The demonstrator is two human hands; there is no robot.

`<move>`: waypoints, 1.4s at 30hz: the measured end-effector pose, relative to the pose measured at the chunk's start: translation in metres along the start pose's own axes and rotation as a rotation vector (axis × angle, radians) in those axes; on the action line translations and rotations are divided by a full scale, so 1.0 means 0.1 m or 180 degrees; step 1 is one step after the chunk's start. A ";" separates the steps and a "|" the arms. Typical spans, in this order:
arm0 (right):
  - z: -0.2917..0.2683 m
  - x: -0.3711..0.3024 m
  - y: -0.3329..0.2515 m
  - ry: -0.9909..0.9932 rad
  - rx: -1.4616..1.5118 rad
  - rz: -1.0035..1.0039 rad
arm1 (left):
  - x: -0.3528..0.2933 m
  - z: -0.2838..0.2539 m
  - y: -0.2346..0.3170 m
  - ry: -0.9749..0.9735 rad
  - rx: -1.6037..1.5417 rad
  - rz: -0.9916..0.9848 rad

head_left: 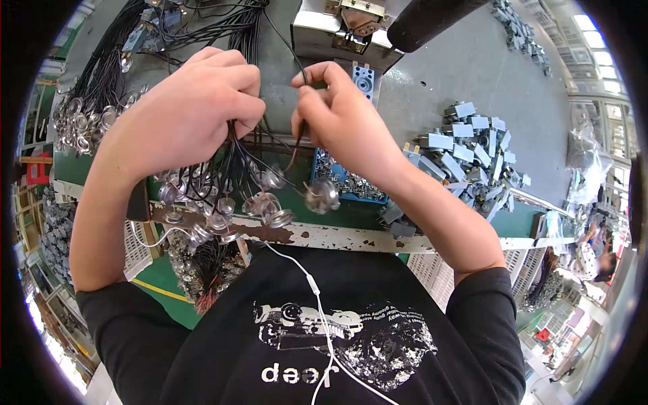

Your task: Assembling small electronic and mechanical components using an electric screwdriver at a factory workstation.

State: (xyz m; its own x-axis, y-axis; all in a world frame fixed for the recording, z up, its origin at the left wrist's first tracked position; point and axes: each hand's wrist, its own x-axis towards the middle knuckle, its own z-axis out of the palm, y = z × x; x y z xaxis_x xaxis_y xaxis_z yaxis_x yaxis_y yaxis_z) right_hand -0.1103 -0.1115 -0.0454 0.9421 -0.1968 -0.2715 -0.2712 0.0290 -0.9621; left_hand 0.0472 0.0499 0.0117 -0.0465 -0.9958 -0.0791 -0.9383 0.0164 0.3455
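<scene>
My left hand (196, 111) is closed around a bundle of black cables (233, 152), which hangs toward the table's near edge. Round, clear and silvery end pieces (322, 196) dangle from these cables in a cluster below the hand. To its right, my right hand (344, 125) pinches a single black cable (291, 52) between thumb and fingers. Copper-coloured wire shows below that pinch. Just beyond the right hand, a blue-grey block with a round centre (364, 81) sits at the metal machine (316, 28).
A blue tray of small metal parts (364, 200) lies beneath my right forearm. Grey rectangular housings (466, 152) are heaped at the right, with more at the far right. A thick dark cylinder (432, 23) juts in at the top. More cables with round ends (84, 121) lie left.
</scene>
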 end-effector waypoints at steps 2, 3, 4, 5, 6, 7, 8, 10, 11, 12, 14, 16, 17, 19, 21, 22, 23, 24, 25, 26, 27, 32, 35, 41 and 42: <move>-0.06 -0.01 -0.04 -0.0207 0.1090 0.0186 | -0.01 0.02 0.05 0.0184 0.0069 0.0272; -0.06 -0.01 -0.03 -0.0198 0.1090 0.0185 | -0.02 0.04 0.06 0.0184 0.0069 0.0281; -0.04 -0.01 0.00 -0.0173 0.0865 0.0073 | -0.02 0.06 0.06 0.0123 0.0063 0.0435; -0.02 0.00 0.05 -0.0154 0.0642 -0.0039 | -0.02 0.07 0.06 0.0061 0.0057 0.0583; -0.02 0.04 0.11 -0.0190 0.0452 -0.0029 | -0.03 0.04 0.02 -0.0106 -0.0013 0.0559; 0.00 0.02 0.16 -0.0187 0.0454 -0.0031 | -0.03 0.02 -0.02 -0.0108 -0.0011 0.0562; 0.02 0.00 0.19 -0.0133 0.0443 0.0039 | -0.04 0.01 -0.05 -0.0193 -0.0192 0.0569; 0.00 -0.01 0.18 -0.0122 0.0582 0.0088 | -0.04 0.00 -0.04 -0.0280 -0.0370 0.0574; 0.00 -0.01 0.15 -0.0108 0.0590 0.0092 | -0.04 0.02 -0.02 -0.0190 -0.0346 0.0561; 0.02 0.00 0.12 -0.0065 0.0641 0.0060 | -0.04 0.03 0.00 -0.0102 -0.0321 0.0549; 0.04 0.02 0.12 -0.0021 0.0697 0.0022 | -0.01 0.02 0.02 -0.0114 -0.0332 0.0528; 0.05 0.05 0.14 -0.0086 0.0755 0.0009 | -0.01 0.00 0.01 -0.0121 -0.0332 0.0493; 0.01 0.05 0.13 -0.0077 0.0756 0.0011 | -0.04 0.01 -0.01 -0.0133 -0.0363 0.0442; -0.11 0.03 0.09 0.0123 0.0946 0.0029 | -0.09 0.01 -0.03 -0.0149 -0.0393 0.0403; -0.14 0.02 0.03 0.0191 0.1133 0.0065 | -0.17 -0.02 0.01 0.0021 -0.0219 0.0245; -0.15 0.03 -0.02 0.0178 0.1414 0.0092 | -0.17 0.02 0.02 0.0013 -0.0207 0.0258; -0.14 0.04 -0.06 0.0129 0.1695 0.0114 | -0.19 0.11 0.05 0.0063 -0.0165 0.0105; -0.13 0.05 -0.05 0.0118 0.1700 0.0101 | -0.19 0.17 0.07 0.0112 -0.0130 -0.0037; -0.11 0.07 -0.04 -0.0129 0.2187 0.0047 | -0.17 0.19 0.15 0.0028 -0.0235 -0.0080; -0.06 0.07 -0.04 -0.0388 0.2662 -0.0018 | -0.18 0.24 0.18 0.0069 -0.0241 -0.0087; -0.03 0.08 -0.04 -0.0647 0.3120 -0.0077 | -0.17 0.29 0.17 0.0121 -0.0257 -0.0087; 0.13 -0.62 0.03 -0.0613 0.3289 0.0044 | -0.15 0.20 0.06 -0.0107 -0.0344 0.0208; -0.17 -0.78 0.02 -0.0462 0.0176 0.0364 | -0.07 0.13 0.11 -0.0121 -0.0536 0.0120; -0.56 -0.60 -0.48 -0.0588 -0.3945 -0.1038 | 0.36 0.27 0.09 0.0773 -0.0609 0.0611; -0.64 -0.53 -0.50 -0.0638 -0.3146 -0.1008 | 0.44 0.24 -0.02 0.1003 -0.0518 0.0717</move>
State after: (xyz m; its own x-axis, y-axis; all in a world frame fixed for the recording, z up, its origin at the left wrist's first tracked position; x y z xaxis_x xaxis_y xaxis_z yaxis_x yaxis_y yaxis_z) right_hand -0.1596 -0.1650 0.0192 0.9889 0.1121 -0.0980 0.0374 -0.8240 -0.5653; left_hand 0.0384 0.0085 -0.0152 -0.1137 -0.9482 0.2965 -0.8491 0.2477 0.4666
